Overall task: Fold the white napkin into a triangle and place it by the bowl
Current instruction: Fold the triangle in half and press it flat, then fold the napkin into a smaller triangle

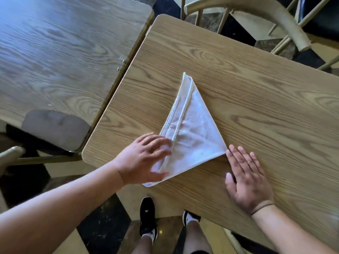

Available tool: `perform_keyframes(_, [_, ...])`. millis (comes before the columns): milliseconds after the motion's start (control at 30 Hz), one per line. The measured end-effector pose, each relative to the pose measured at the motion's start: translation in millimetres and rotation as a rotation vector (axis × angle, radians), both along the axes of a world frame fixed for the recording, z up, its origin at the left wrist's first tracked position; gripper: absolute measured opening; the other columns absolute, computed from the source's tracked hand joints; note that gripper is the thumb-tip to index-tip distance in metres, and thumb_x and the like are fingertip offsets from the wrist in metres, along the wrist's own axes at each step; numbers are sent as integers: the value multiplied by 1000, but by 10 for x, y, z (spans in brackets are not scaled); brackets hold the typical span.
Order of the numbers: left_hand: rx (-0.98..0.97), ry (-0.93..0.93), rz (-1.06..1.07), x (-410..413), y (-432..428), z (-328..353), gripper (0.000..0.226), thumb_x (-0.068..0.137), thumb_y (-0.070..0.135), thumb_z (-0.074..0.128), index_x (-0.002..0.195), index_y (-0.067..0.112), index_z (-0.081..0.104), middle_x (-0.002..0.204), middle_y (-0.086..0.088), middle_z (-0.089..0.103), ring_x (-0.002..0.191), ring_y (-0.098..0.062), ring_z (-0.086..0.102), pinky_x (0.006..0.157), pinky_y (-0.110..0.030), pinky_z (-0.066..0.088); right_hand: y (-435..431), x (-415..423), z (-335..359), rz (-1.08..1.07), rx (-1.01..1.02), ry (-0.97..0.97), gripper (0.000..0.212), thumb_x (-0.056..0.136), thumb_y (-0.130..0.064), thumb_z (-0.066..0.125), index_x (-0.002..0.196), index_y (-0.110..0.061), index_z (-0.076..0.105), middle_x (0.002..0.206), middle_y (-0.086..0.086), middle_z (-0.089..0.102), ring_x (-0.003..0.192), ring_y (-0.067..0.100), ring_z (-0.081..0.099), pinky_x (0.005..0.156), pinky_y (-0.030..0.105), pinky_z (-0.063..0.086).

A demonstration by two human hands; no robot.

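Note:
The white napkin [192,129] lies folded as a triangle on the light wooden table [256,92], its long point aimed away from me. My left hand [143,158] rests on the napkin's near left corner, fingers spread over the hemmed edges, pressing it flat. Flat on the bare tabletop lies my right hand [247,178], fingers together, its fingertips just touching the napkin's right corner. Neither hand holds anything. No bowl is in view.
A second wooden table [60,52] stands to the left across a narrow gap. A curved pale chair back [256,13] is behind the table at top right. A grey chair seat [55,127] sits at the left. My feet in black shoes [147,217] stand below the table's near edge.

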State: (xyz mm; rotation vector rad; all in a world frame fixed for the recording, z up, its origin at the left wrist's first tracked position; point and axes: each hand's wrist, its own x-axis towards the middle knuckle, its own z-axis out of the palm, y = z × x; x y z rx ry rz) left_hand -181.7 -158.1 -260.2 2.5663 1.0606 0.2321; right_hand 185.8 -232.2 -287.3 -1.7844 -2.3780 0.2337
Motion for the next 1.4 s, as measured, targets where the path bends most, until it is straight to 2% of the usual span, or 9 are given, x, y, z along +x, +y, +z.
perform_keyframes(167, [16,152,-141,-504,-454,61,40,93,59,66,125,36,71,147,-3,61,137,-26,58,115,-50,46,-20,-15,-9,-7,-11,18,66,93,-32,43,154,-9,46,163,7,42,151,29,41,124,56,28])
perform_keyframes(333, [92,122,-123,-515,-639,76,26,99,47,61,119,34,72,137,0,68,127,-24,66,107,-44,54,-55,-206,75,-96,58,72,63,91,-32,51,147,-4,53,150,16,56,143,39,49,121,60,33])
perform_keyframes(500, [101,81,-103,-355,-807,110,22,96,45,65,115,36,71,130,4,68,116,-21,66,101,-38,54,-358,-823,177,179,58,99,66,90,-41,65,148,-11,53,151,9,56,147,31,46,119,55,38])
perform_keyframes(600, [63,104,-111,-206,-958,73,32,93,49,66,123,38,67,132,7,65,116,-19,63,102,-36,52,-513,-1098,124,297,-32,-9,82,88,-58,64,155,-16,44,160,7,46,153,29,37,122,50,30])
perform_keyframes(733, [70,80,-54,6,-1109,20,37,93,49,65,125,33,68,130,8,65,116,-21,62,102,-37,50,-575,-1219,75,305,-51,-140,93,83,-62,69,157,-14,41,165,8,40,154,30,34,121,51,24])
perform_keyframes(1000, [31,-54,161,68,-829,58,25,98,47,61,112,30,71,114,7,70,104,-24,66,87,-41,54,-596,-1219,79,276,5,-111,76,87,-56,69,150,-17,51,158,6,51,147,30,46,120,53,28])
perform_keyframes(1133, [21,34,470,-23,-364,4,52,89,64,57,123,27,67,135,-2,64,124,-33,59,101,-53,51,-597,-1249,106,261,-48,-109,76,86,-55,72,149,-18,54,156,6,53,146,32,47,118,54,30])
perform_keyframes(1267, [-85,108,595,-14,148,-6,91,80,88,51,146,25,52,164,-5,41,152,-31,35,127,-55,24,-577,-1276,129,245,-68,-104,74,83,-57,73,145,-19,57,153,5,56,143,32,50,117,55,31])
perform_keyframes(1400, [-132,161,612,-2,492,8,112,70,98,49,156,28,40,172,0,26,161,-23,14,131,-54,7,-564,-1274,115,252,-52,-71,72,82,-58,73,142,-22,58,149,5,58,142,32,51,117,56,35])
